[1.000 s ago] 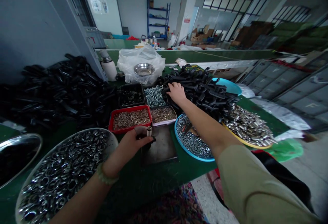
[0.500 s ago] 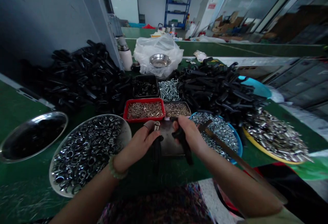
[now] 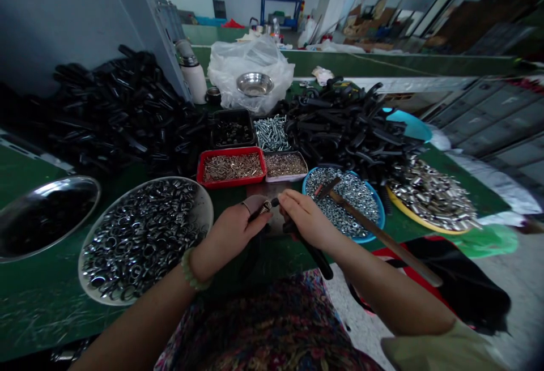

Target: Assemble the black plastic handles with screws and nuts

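Note:
Between the thumb and fingers of my left hand [image 3: 232,235] is a small metal coil spring [image 3: 266,207]. A dark part is also in that hand, mostly hidden by the fingers. My right hand [image 3: 306,219] is closed around a black curved handle [image 3: 318,259], whose end sticks out below the palm. At its fingertips a small dark tip [image 3: 275,202] points at the spring, close to it; whether they touch I cannot tell. Both hands are over a metal plate [image 3: 278,225] on the green table.
A plate of metal rings [image 3: 204,204] stands left. Ahead are a red tray [image 3: 199,177] of screws and a tray of small fasteners [image 3: 293,177]. A hammer [image 3: 378,227] lies across a blue basin [image 3: 385,218] of nuts. Black handles [image 3: 335,127] are heaped behind; metal sleeves [image 3: 437,198] lie right.
My right hand has moved left and nearer to my left hand, bringing the dark tip up to the spring. The whole view has shifted slightly.

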{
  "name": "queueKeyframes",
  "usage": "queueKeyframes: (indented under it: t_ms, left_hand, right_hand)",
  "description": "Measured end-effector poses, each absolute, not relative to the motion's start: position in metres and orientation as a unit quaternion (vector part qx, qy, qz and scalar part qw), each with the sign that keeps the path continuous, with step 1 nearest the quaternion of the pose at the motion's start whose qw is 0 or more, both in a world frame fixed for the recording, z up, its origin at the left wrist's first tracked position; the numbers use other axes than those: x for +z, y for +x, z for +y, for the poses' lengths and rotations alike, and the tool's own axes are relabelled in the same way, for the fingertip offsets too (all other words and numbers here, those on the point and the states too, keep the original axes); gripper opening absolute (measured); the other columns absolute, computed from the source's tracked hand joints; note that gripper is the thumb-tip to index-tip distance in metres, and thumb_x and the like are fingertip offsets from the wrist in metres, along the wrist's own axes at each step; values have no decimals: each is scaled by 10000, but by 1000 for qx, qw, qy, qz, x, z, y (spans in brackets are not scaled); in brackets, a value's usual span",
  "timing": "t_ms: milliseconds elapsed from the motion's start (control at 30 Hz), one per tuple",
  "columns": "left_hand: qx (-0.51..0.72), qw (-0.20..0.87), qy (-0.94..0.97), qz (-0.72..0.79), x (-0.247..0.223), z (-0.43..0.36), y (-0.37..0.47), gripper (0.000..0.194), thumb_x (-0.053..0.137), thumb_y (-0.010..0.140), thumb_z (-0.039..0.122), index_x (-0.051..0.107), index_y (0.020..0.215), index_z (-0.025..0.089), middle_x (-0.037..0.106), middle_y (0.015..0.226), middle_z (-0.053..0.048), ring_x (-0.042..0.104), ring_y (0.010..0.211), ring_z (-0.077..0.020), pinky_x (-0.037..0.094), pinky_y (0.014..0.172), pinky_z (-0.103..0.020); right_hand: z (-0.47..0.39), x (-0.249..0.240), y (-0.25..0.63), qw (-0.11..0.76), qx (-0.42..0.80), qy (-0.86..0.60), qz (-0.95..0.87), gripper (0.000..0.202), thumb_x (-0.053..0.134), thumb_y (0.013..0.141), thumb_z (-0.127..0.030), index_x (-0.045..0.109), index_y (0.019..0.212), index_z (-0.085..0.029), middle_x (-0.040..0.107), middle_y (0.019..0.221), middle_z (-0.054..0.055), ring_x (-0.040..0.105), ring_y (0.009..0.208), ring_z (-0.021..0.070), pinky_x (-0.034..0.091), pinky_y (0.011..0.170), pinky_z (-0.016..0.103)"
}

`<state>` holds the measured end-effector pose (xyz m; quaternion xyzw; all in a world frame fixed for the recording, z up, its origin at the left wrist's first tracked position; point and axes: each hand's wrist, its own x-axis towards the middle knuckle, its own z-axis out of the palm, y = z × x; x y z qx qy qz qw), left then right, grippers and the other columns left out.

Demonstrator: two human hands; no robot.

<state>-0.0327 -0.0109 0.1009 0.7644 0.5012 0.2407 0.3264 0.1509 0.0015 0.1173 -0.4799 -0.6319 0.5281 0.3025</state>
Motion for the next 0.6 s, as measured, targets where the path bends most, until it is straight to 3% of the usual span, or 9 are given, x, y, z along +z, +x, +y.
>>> queueKeyframes:
  t_ms: [167, 400, 467, 533, 600]
  left_hand:
    - [187, 286, 787, 514, 100, -11, -27, 312, 425, 929, 442, 611, 1007, 204, 681, 860, -45, 646, 784, -204, 449, 714, -286]
    - [285, 320, 735, 525, 105, -16, -10, 288, 407, 944, 402, 599, 981, 191, 675, 911, -58, 643, 877, -204, 471, 809, -300]
    - [258, 326, 741, 528, 108, -15, -19, 273, 443, 929, 400, 585, 1033, 191, 670, 936, -62, 642, 867, -210, 481, 803, -319]
    - [249, 334, 749, 516, 112, -11, -34, 281, 509, 900, 366, 545, 1128, 205, 658, 1010, -63, 632, 913, -213, 490, 828, -333]
    - [266, 304, 759, 510, 113, -8, -45, 333, 547, 877, 296, 498, 1197, 220, 625, 1114, -67, 603, 1012, -215, 480, 901, -353]
  right_hand:
    - [-1, 113, 148, 327, 471, -466, -674, 369, 423, 930, -462, 444, 668, -202, 419, 618, -40, 398, 581, 104, 309, 507, 225]
    - [-15, 103, 133, 428, 515, -472, -573, 385, 405, 929, -527, 409, 692, -222, 379, 618, -49, 390, 541, 106, 324, 479, 223]
    - [-5, 96, 138, 417, 529, -436, -596, 405, 401, 923, -554, 432, 701, -217, 425, 652, -37, 427, 590, 112, 367, 536, 229]
    - [19, 89, 146, 386, 526, -398, -645, 469, 281, 949, -578, 495, 756, -208, 511, 714, -9, 484, 657, 130, 411, 608, 251]
    - [57, 85, 149, 349, 454, -393, -719, 539, 165, 980, -534, 561, 850, -193, 591, 818, 36, 541, 763, 156, 437, 709, 288]
